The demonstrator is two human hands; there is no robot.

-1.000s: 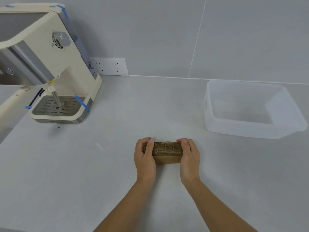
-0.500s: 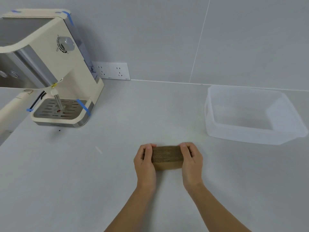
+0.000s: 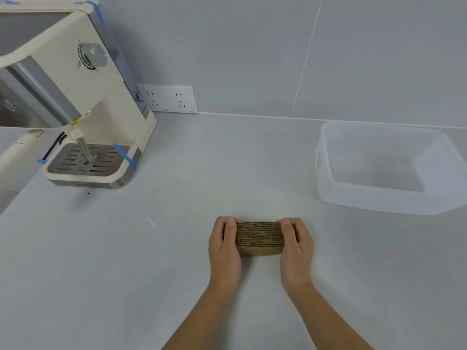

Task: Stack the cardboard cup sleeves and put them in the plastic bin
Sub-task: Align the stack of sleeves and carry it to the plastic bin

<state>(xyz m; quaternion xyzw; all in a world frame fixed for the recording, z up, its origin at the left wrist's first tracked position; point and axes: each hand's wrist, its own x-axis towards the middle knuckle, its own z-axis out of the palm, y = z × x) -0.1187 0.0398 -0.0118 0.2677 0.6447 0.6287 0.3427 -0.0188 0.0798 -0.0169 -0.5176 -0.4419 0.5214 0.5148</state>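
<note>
At upper left the coffee machine showed no writing I could read. Low in the centre, my left hand and right hand clamped the stack of cardboard sleeves by its ends, long axis left-right. The empty plastic bin lay right and above, nearer my right hand.

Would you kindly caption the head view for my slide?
Both hands squeeze a stack of cardboard cup sleeves on the counter, plastic bin empty.
</note>
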